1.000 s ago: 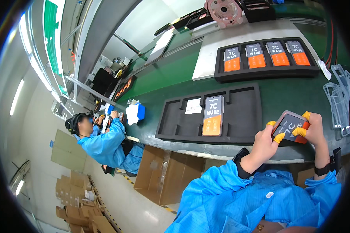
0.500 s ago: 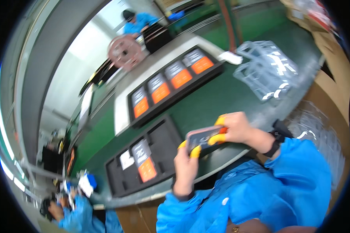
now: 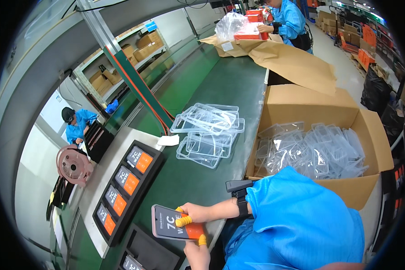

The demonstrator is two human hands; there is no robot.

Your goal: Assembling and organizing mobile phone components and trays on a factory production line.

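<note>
Between both hands: grey-and-orange phone (image 3: 167, 225), clamped by right hand (image 3: 195, 213) with thumb over the face, left hand (image 3: 198, 255) at its near corner. Left of the hands, black tray (image 3: 144, 181) with four similar phones (image 3: 127, 180); farther ahead, clear plastic trays (image 3: 209, 143), piled.

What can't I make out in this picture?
All in the head view:
Phone: its back faces away, and the right hand covers part of its front.
Nearest black tray: cut off by the lower edge.
Cardboard box: floor hidden under clear plastic pieces.
Co-worker at the top: head mostly cut off by the upper edge.
</note>
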